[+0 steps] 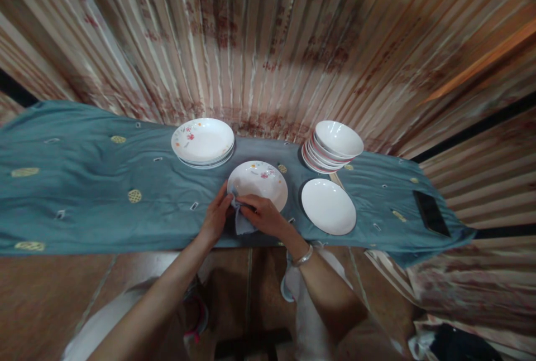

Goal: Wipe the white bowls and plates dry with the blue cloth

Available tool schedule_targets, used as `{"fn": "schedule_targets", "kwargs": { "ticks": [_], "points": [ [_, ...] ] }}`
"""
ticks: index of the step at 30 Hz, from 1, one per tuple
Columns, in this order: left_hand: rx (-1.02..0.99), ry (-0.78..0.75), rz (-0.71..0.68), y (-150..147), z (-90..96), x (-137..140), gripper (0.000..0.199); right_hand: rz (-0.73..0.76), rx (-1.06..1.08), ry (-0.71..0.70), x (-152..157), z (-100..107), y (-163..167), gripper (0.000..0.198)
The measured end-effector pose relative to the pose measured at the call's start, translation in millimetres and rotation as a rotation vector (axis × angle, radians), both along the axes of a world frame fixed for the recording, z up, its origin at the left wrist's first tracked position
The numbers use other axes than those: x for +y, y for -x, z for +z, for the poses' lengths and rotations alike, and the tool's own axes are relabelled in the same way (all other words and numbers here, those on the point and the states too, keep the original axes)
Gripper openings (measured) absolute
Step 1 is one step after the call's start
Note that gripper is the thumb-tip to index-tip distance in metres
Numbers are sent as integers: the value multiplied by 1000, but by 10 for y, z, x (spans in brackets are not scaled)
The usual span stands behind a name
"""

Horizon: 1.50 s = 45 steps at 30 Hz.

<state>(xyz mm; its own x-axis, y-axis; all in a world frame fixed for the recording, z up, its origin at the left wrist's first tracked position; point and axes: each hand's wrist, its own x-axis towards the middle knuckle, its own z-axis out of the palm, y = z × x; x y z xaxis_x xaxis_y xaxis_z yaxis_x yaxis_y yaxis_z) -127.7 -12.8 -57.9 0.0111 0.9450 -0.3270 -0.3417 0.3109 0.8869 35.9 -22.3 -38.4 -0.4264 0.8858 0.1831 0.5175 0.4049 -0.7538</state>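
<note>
A white plate with small flowers on its rim (251, 179) is tilted up a little over the cloth-covered table, in front of me. My left hand (216, 215) grips its left edge, fingers closed around the rim. My right hand (263, 215) pinches a pale bluish-grey cloth (243, 224) against the plate's near left edge, and part of the cloth hangs below the rim. How the fingertips of my left hand sit under the plate is hidden.
A stack of flowered plates (205, 140) stands at the back left, a stack of bowls (333, 146) at the back right. One plain white plate (329, 206) lies right of my hands. A dark phone (431, 213) rests near the right end of the teal tablecloth (96, 193). Curtains (259, 43) hang behind.
</note>
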Motion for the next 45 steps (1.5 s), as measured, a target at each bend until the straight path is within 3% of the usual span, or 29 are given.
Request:
{"fn": "schedule_targets", "kwargs": {
  "ticks": [9,16,22,30,37,45],
  "points": [
    [-20,23,-5,-5,11,-6,69,39,-57,-70,121,-40,73,41],
    [48,-101,5,-4,-34,24,67,23,-68,-142,279,-64,140,44],
    [30,28,-23,21,-28,14,86,-10,-61,-185,393,-86,172,44],
    [-13,29,-47,11,40,-4,81,-82,-164,-162,477,-36,205,45],
    [-57,11,-76,32,19,-7,105,-215,-163,-150,624,-102,131,48],
    [-68,4,-86,41,-2,-3,101,-438,-275,-111,697,-61,-69,47]
  ]
}}
